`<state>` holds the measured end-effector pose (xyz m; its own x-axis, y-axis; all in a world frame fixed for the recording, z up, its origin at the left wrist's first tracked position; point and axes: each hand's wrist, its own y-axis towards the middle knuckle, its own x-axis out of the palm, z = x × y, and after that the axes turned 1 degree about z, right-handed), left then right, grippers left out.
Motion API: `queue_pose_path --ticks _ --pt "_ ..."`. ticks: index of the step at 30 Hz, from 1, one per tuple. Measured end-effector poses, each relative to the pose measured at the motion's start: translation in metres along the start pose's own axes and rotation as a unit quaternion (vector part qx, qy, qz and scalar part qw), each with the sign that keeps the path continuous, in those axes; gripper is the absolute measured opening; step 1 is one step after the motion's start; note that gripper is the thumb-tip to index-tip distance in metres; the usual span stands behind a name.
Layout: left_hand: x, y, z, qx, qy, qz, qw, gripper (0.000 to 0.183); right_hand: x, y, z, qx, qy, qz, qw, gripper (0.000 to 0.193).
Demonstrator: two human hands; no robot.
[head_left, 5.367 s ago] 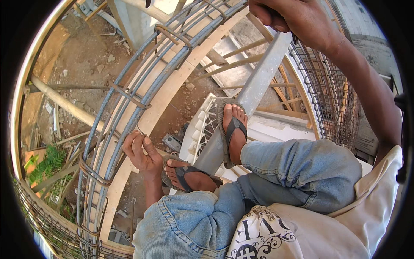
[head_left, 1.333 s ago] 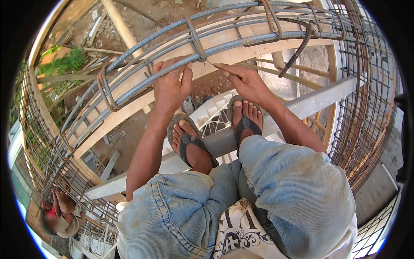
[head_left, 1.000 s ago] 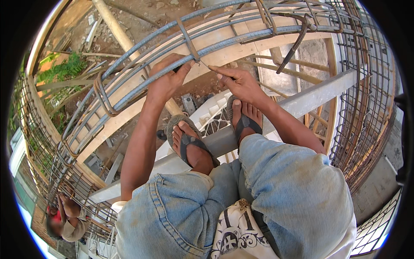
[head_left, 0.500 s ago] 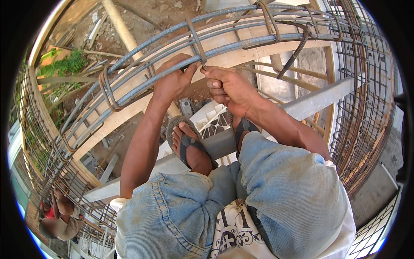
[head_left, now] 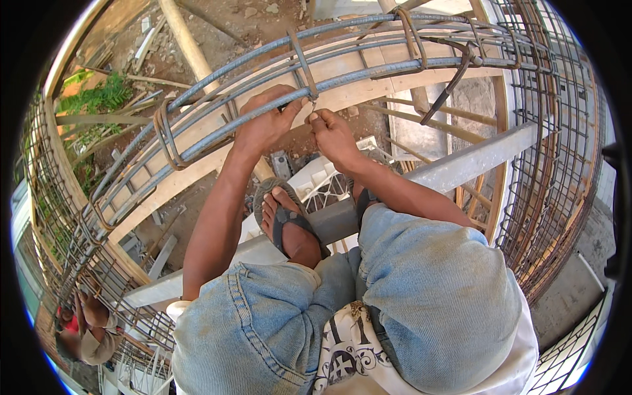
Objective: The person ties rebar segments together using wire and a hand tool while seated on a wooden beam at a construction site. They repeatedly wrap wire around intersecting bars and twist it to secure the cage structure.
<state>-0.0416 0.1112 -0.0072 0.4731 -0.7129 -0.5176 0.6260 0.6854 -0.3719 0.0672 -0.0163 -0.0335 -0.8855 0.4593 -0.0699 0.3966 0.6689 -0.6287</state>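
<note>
Earth ground (head_left: pixel 280 23) below; thin wire (head_left: pixel 314 105), one, far centre beside ribbed bar (head_left: pixel 395 66), likely light, pliable, best held by its end; right hand (head_left: pixel 334 137) pinching it, left hand (head_left: pixel 262 126) half-curled about bar, hold unclear

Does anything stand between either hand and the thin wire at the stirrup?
Nothing visible blocks the right hand: it is right at the thin wire. The front bar crosses over the left hand, but leaves its thumb clear beside the wire.
</note>
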Motion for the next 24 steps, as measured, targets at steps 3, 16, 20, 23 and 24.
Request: queue_pose_path --ticks 3,16,20,23,24 --pt "0.0 -0.001 0.002 0.036 0.016 0.022 0.999 0.029 -0.011 -0.024 -0.033 0.163 0.139 -0.145 0.966 0.024" --pt "-0.001 -0.006 -0.003 0.073 -0.031 0.026 0.996 0.026 -0.16 -0.014 -0.036 -0.212 -0.242 0.467 0.824 0.069" --pt "0.0 -0.007 -0.001 0.075 0.014 0.045 0.996 0.029 -0.184 0.007 -0.015 -0.144 -0.002 0.344 0.928 0.031" --pt "0.003 -0.007 0.003 0.064 0.01 0.025 0.998 0.028 -0.194 -0.006 -0.009 -0.244 -0.028 0.415 0.876 0.044" --pt "0.003 -0.008 0.004 0.066 0.01 0.03 0.997 0.028 -0.204 -0.021 -0.012 -0.253 -0.012 0.427 0.868 0.044"
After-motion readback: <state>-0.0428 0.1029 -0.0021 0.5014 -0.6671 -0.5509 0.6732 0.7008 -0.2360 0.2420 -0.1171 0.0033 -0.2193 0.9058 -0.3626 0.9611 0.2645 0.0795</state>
